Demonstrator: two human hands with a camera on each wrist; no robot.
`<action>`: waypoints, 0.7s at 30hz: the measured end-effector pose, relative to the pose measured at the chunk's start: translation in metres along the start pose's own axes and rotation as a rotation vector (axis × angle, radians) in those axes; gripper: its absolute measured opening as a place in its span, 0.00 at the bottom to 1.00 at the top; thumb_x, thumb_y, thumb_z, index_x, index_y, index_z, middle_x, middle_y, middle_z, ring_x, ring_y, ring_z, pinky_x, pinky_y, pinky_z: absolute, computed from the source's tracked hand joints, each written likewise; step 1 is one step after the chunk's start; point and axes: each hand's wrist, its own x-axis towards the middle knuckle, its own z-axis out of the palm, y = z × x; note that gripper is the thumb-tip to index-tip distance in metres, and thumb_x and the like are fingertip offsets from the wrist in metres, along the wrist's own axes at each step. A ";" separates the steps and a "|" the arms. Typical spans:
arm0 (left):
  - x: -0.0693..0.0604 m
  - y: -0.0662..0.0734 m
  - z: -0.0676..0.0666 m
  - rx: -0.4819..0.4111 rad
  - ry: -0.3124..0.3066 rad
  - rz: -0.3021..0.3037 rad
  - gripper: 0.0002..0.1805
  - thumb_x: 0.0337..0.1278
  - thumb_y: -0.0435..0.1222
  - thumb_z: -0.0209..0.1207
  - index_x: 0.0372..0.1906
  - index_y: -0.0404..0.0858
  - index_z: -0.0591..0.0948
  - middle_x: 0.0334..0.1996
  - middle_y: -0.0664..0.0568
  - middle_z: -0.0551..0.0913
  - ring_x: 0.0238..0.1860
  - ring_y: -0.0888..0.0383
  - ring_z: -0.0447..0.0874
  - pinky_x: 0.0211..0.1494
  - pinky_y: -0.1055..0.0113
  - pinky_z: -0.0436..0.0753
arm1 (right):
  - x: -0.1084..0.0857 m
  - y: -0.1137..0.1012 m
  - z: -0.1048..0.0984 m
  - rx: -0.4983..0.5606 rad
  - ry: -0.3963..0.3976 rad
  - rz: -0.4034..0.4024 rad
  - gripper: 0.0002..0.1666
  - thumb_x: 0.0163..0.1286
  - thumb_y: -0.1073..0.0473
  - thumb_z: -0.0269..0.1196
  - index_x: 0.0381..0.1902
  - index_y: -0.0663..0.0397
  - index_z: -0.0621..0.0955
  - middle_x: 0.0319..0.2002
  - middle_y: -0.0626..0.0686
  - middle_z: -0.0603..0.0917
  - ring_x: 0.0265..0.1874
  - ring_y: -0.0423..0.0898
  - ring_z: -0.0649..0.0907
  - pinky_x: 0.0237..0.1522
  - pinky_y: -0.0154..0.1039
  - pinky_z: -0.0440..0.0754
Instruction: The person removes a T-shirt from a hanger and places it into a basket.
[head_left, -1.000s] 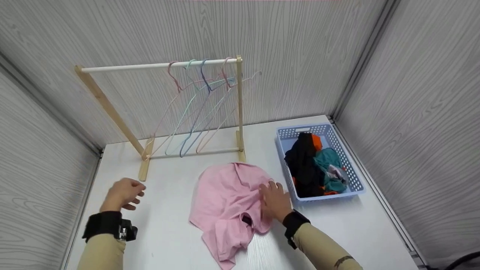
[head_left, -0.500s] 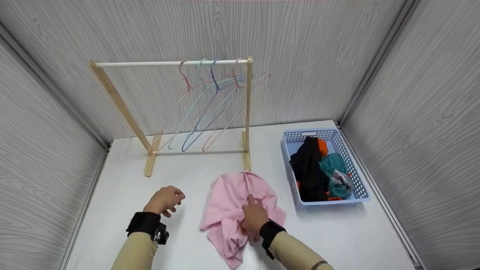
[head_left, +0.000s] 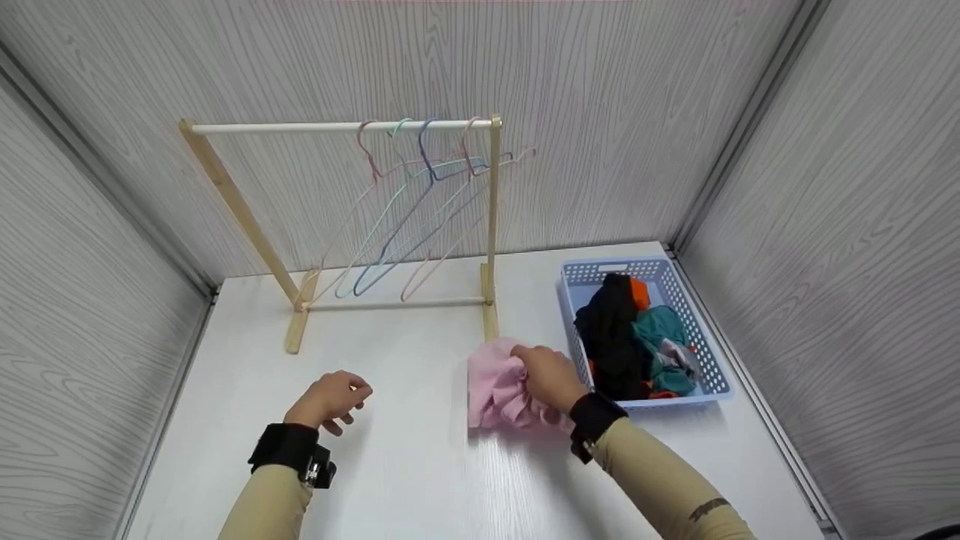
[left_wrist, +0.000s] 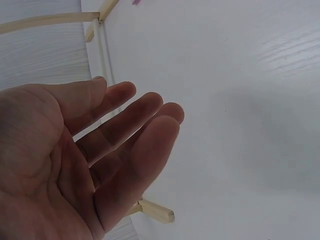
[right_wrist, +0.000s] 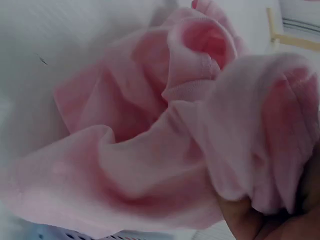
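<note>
My right hand (head_left: pixel 553 376) grips a bunched pink shirt (head_left: pixel 493 386) in the head view, close to the basket's left side. Folds of the cloth fill the right wrist view, where a ribbed neckband (right_wrist: pixel 192 89) shows and part of the thumb and fingers (right_wrist: pixel 245 220) is hidden under the fabric. Over the tabletop at left, my left hand (head_left: pixel 328 399) hovers with loosely bent fingers and holds nothing. The left wrist view shows its bare palm (left_wrist: pixel 30 150) and relaxed fingers.
A wooden rack (head_left: pixel 244 217) with a white rail stands at the back left, bearing several thin hangers, one of them blue (head_left: pixel 397 232). At right, a light blue perforated basket (head_left: pixel 709 330) contains black (head_left: pixel 611 337) and teal (head_left: pixel 660 330) clothes. Grey walls enclose the white table (head_left: pixel 390 465).
The pink shirt, spread on the table before, is now gathered up and shifted right in my right hand. My left hand moved right at first, then stayed nearly still.
</note>
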 end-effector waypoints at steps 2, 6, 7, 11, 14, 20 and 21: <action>-0.001 -0.001 0.000 -0.005 0.001 0.003 0.19 0.70 0.40 0.50 0.56 0.33 0.78 0.42 0.41 0.83 0.33 0.50 0.86 0.25 0.60 0.86 | 0.009 0.006 -0.029 -0.003 0.028 0.038 0.14 0.57 0.68 0.60 0.39 0.47 0.83 0.34 0.56 0.85 0.35 0.56 0.83 0.35 0.55 0.81; -0.004 -0.001 0.001 -0.007 -0.001 0.004 0.19 0.70 0.41 0.50 0.56 0.33 0.78 0.42 0.41 0.82 0.33 0.51 0.86 0.25 0.60 0.86 | 0.024 0.024 -0.093 0.008 0.108 0.137 0.14 0.55 0.68 0.58 0.36 0.48 0.85 0.37 0.56 0.85 0.37 0.57 0.83 0.39 0.57 0.81; -0.005 -0.002 0.001 -0.006 -0.004 0.003 0.19 0.71 0.40 0.49 0.56 0.33 0.78 0.43 0.41 0.82 0.33 0.51 0.86 0.25 0.60 0.86 | 0.028 0.030 -0.109 0.015 0.147 0.153 0.14 0.54 0.67 0.57 0.36 0.50 0.85 0.37 0.57 0.85 0.38 0.58 0.84 0.40 0.58 0.81; -0.008 -0.006 0.002 -0.016 -0.008 -0.012 0.20 0.71 0.40 0.49 0.58 0.32 0.77 0.43 0.40 0.82 0.33 0.51 0.86 0.26 0.60 0.86 | 0.041 0.052 -0.162 -0.018 0.291 0.235 0.15 0.54 0.66 0.55 0.37 0.54 0.85 0.39 0.59 0.83 0.41 0.64 0.83 0.40 0.62 0.79; -0.010 -0.010 0.003 -0.025 0.003 -0.024 0.20 0.71 0.40 0.49 0.58 0.32 0.77 0.43 0.41 0.82 0.33 0.51 0.86 0.26 0.60 0.86 | 0.048 0.069 -0.176 -0.068 0.352 0.307 0.13 0.59 0.65 0.56 0.39 0.55 0.85 0.41 0.61 0.81 0.40 0.69 0.82 0.38 0.65 0.78; -0.012 -0.014 0.011 -0.038 0.011 -0.024 0.19 0.70 0.40 0.48 0.57 0.31 0.77 0.42 0.40 0.82 0.32 0.52 0.85 0.25 0.59 0.86 | 0.049 0.107 -0.123 -0.064 0.287 0.398 0.20 0.62 0.62 0.60 0.51 0.67 0.78 0.54 0.70 0.72 0.44 0.70 0.79 0.38 0.62 0.81; -0.012 -0.013 0.013 -0.041 0.009 -0.026 0.19 0.70 0.40 0.49 0.57 0.31 0.76 0.42 0.40 0.82 0.33 0.52 0.85 0.25 0.59 0.86 | 0.046 0.112 -0.108 -0.031 0.246 0.400 0.25 0.62 0.62 0.60 0.57 0.66 0.74 0.59 0.72 0.68 0.48 0.70 0.77 0.39 0.61 0.82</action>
